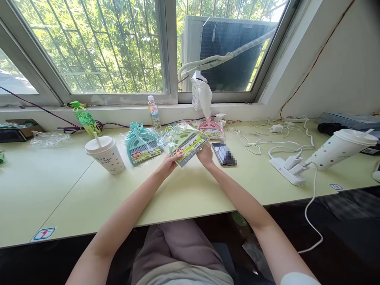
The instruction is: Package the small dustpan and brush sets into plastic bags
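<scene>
A light-green mini dustpan and brush set in clear plastic wrap, with a yellow-green label, is held tilted above the table. My left hand is closed on its lower left corner, thumb on the front. My right hand grips the lower right edge, its fingers partly hidden behind the set. To the left lies a teal dustpan and brush set, also wrapped. A pink dustpan and brush set lies behind my right hand. Just right of that hand is a phone.
A white lidded cup and a green bottle stand on the left. Near the window are a clear bottle and a tissue pack. At right, a power strip with cables sits beside another tilted cup.
</scene>
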Tool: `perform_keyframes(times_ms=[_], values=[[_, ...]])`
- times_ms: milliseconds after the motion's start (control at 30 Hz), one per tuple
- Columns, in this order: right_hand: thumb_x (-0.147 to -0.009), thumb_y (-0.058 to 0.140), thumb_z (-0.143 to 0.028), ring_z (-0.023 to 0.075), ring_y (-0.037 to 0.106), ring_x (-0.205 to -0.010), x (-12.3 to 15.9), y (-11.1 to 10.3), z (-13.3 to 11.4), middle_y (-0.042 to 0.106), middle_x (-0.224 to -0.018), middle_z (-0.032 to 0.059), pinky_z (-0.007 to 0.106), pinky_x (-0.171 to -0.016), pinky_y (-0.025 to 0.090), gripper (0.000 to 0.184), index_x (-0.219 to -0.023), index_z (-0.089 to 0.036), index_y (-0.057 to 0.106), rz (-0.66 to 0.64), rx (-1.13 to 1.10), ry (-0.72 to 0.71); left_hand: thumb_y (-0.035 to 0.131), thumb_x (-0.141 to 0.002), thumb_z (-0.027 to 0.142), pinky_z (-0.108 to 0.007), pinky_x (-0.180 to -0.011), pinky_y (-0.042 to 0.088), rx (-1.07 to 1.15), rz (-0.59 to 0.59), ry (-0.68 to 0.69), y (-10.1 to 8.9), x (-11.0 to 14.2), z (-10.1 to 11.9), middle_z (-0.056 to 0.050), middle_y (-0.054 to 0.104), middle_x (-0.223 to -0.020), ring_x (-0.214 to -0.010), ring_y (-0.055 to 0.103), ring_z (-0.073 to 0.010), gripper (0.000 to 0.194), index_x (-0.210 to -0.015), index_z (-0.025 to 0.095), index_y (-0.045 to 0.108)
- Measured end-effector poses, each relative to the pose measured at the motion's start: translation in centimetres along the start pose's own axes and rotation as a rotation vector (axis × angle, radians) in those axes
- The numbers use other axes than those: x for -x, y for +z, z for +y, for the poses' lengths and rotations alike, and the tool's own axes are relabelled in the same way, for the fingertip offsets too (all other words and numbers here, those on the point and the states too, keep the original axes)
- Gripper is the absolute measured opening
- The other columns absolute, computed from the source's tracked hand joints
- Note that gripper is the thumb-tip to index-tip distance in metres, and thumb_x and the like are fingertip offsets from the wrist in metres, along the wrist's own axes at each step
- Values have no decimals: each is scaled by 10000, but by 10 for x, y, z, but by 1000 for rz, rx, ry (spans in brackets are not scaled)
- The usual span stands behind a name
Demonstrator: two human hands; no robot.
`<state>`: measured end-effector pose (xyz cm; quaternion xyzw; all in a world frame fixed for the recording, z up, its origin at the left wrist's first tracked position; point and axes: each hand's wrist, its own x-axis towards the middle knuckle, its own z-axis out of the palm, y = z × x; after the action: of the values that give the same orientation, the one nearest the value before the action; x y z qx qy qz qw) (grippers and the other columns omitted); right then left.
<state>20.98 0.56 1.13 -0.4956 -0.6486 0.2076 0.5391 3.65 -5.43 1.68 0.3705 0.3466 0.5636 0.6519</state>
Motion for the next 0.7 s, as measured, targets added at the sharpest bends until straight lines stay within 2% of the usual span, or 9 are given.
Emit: perform_keyframes(times_ms=[167, 333, 433, 600, 700], values=[[-689, 637, -143, 309, 459, -1144, 1, 1, 0, 588, -1073, 104, 447, -948, 438, 212, -890, -208, 618, 10, 60, 10, 717, -679, 86, -389, -1032, 492, 5, 56, 13, 1, -2, -2, -139, 702, -1096, -1106, 636, -283, 422, -1087, 100, 610], [-736, 612, -224, 268, 466, -1110, 2, 4, 0, 565, -1103, 101, 405, -937, 434, 61, -795, -210, 607, 30, 39, 31, 705, -676, 93, -392, -1019, 504, 25, 112, 54, -5, -6, 2, -124, 704, -1091, -1101, 640, -279, 523, -1182, 117, 576], [-750, 590, -273, 242, 505, -1031, 3, 8, 3, 578, -1029, 84, 370, -872, 447, 63, -739, -211, 580, 37, 28, 31, 690, -693, 102, -375, -1003, 516, 22, 153, 56, -10, -8, 5, -125, 710, -1067, -1078, 652, -269, 484, -1167, 106, 590], [-752, 616, -364, 236, 561, -935, 3, 9, 8, 617, -1014, 78, 336, -747, 454, 174, -831, -211, 587, -83, 207, 87, 702, -686, 92, -366, -984, 529, 1, 107, 29, -14, -7, 6, -130, 704, -1097, -1090, 646, -272, 448, -1125, 108, 613], [-739, 638, -334, 234, 593, -863, 1, 5, 9, 645, -1005, 80, 326, -713, 447, 226, -925, -215, 591, -76, 240, 97, 721, -687, 106, -409, -972, 536, -21, 74, -2, -12, -5, 1, -137, 697, -1114, -1107, 634, -300, 504, -1173, 125, 590]])
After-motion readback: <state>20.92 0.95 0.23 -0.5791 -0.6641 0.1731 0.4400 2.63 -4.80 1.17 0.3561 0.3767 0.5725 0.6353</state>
